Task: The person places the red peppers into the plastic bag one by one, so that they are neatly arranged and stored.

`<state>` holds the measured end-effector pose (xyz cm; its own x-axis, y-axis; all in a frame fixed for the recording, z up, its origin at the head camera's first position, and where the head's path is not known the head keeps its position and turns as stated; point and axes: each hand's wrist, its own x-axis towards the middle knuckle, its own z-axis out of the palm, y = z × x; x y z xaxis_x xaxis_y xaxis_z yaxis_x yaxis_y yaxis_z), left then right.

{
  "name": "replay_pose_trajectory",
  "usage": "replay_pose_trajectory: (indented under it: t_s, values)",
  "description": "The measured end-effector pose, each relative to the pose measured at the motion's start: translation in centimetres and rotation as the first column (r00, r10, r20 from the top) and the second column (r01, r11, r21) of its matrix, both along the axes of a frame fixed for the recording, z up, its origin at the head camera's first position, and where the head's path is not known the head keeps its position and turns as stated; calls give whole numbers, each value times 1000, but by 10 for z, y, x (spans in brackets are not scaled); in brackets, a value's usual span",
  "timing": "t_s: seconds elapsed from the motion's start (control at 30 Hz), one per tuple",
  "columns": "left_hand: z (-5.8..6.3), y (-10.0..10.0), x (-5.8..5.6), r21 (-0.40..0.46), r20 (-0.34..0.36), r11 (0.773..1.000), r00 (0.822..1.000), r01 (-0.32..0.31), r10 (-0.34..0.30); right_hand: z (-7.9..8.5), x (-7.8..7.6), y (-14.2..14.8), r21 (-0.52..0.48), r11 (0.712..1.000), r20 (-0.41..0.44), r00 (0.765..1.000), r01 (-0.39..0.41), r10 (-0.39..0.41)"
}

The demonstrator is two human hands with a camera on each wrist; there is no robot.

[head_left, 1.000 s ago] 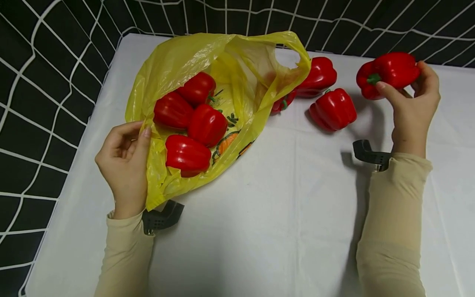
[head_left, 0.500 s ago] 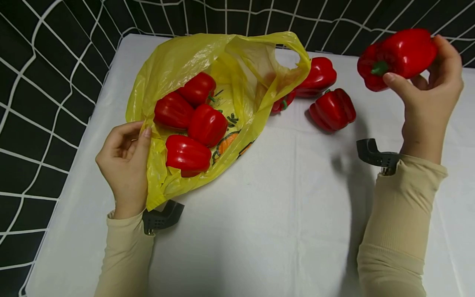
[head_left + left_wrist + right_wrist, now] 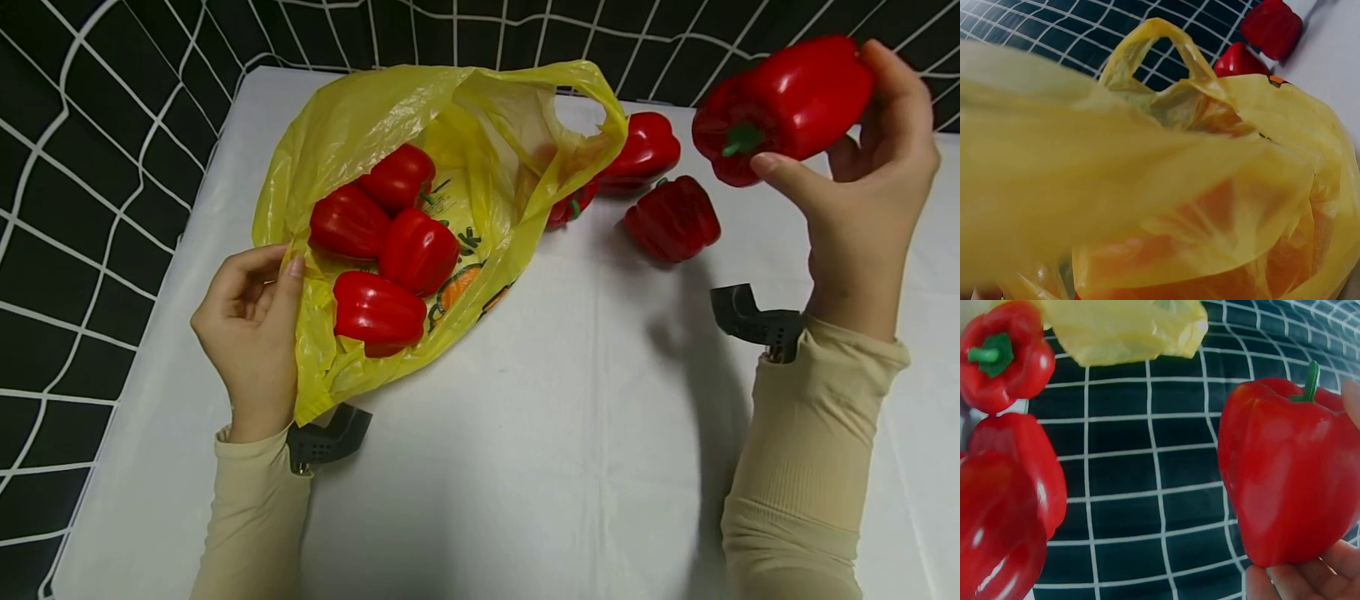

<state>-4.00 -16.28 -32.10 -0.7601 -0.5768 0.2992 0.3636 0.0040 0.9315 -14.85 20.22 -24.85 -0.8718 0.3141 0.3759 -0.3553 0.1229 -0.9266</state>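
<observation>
My left hand (image 3: 253, 342) pinches the left edge of a yellow plastic bag (image 3: 330, 142) between thumb and fingers. Several red bell peppers (image 3: 378, 310) lie inside the bag's mouth; in the left wrist view the plastic (image 3: 1116, 187) covers most of them. Raised above the table at the back right, a red bell pepper (image 3: 806, 92) with a green stem sits in the grip of my right hand (image 3: 873, 183), thumb near its stem end. The right wrist view shows that pepper (image 3: 1291, 475) with fingertips (image 3: 1291, 581) under its lower end.
Right of the bag, one pepper (image 3: 678, 218) lies on the white-covered table (image 3: 525, 433), another pepper (image 3: 645, 150) behind it. A third (image 3: 573, 207) is partly hidden by the bag's handle. White netting over black (image 3: 675, 50) borders the back and left.
My right hand has lifted the bell pepper up and toward the camera, first rightward, then slightly back left. The left hand and the bag have stayed put.
</observation>
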Motion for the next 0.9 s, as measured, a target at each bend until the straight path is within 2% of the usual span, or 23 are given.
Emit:
replay_pose_trajectory:
  t_s: [0.2,0.37,0.5,0.73,0.9]
  values:
    - [0,0,0,-3,-4,1000,1000,0,0,6,8,-11,-49,994,-46,994,-100,98]
    - [0,1,0,1,0,1000,1000,2,-2,4,9,-20,25,992,-82,988,-127,129]
    - [0,1,-1,4,2,1000,1000,1,-1,2,9,-25,31,986,-102,981,-165,167]
    - [0,1,0,-13,10,1000,1000,-5,6,-3,7,-31,88,956,-155,944,-280,290]
    - [-1,0,0,-8,-1,1000,1000,-3,3,-6,11,-42,134,924,-147,915,-358,376]
